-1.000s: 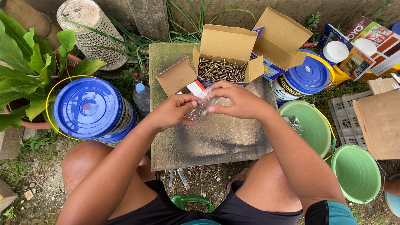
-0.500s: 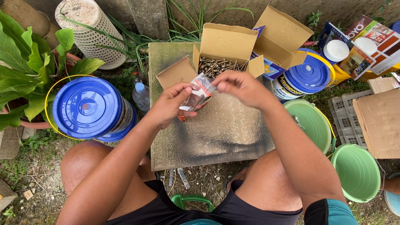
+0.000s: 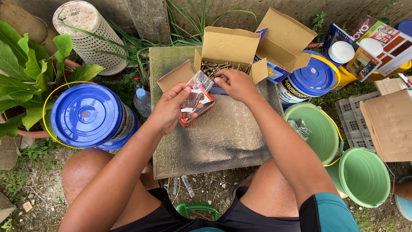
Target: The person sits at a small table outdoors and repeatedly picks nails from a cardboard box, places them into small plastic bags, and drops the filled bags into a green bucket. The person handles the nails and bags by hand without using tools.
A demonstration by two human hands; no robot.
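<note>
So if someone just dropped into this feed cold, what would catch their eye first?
Probably the two hands at the centre: the left hand holds a small clear plastic bag over a little red-and-white carton, while the right hand reaches into the open cardboard box of screws on the stone slab. Next, the big blue bucket lid at left and the two green buckets at right.

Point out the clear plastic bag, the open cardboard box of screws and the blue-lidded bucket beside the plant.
clear plastic bag (image 3: 198, 88), head view, its crinkled middle
open cardboard box of screws (image 3: 226, 45), head view, its raised back flap
blue-lidded bucket (image 3: 88, 115), head view, lid centre
</note>
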